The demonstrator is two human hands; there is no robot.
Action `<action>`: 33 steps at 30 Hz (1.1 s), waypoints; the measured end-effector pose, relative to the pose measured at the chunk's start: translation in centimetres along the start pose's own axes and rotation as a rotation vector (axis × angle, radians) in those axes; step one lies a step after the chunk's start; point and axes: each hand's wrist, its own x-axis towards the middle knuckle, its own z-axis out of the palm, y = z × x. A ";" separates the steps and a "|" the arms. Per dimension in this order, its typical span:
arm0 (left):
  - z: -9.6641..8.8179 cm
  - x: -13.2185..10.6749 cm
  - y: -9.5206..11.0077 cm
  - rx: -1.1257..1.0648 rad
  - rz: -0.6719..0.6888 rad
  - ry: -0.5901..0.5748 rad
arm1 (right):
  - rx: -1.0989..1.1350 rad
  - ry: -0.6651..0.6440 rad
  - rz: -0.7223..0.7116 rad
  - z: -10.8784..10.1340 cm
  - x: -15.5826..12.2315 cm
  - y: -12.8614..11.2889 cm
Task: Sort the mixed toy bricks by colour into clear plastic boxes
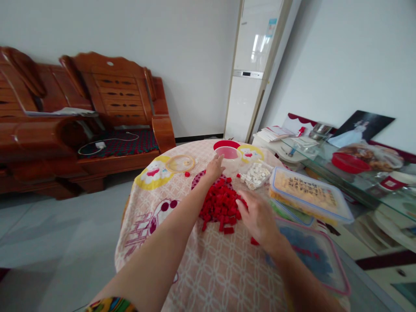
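A heap of small red toy building blocks [221, 203] lies on the patterned tablecloth [224, 268]. At the heap's right edge is my right hand [256, 212], slightly blurred, its fingers curled in among the blocks; whatever they grip is hidden. My left hand [214, 168] reaches over the far side of the heap, fingers stretched and parted, beside a clear round tub [230, 155]. Behind that tub sits a red round dish or lid [224, 144]. Stray red blocks lie around, one [187, 174] to the left and another [254, 241] below my right hand.
A clear box of white pieces [257, 174] stands right of the heap. Lidded boxes of yellow pieces [305, 190] and blue pieces [308, 253] fill the right side. A round clear lid [180, 163] lies far left. A glass shelf [351, 169] borders the table.
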 end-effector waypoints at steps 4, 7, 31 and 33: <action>-0.8 -1.0 1.2 -0.174 -0.051 0.094 | -0.373 -0.247 0.030 -1.2 4.8 2.5; -1.3 -2.5 2.2 -0.289 -0.095 0.064 | -0.540 -0.397 0.061 -0.6 7.7 3.6; -0.7 -4.2 1.5 -0.462 -0.368 -0.109 | -0.533 -0.322 0.060 1.7 13.1 5.3; -0.8 -4.2 1.6 -0.499 -0.389 -0.143 | -0.570 -0.358 0.181 1.4 15.2 7.0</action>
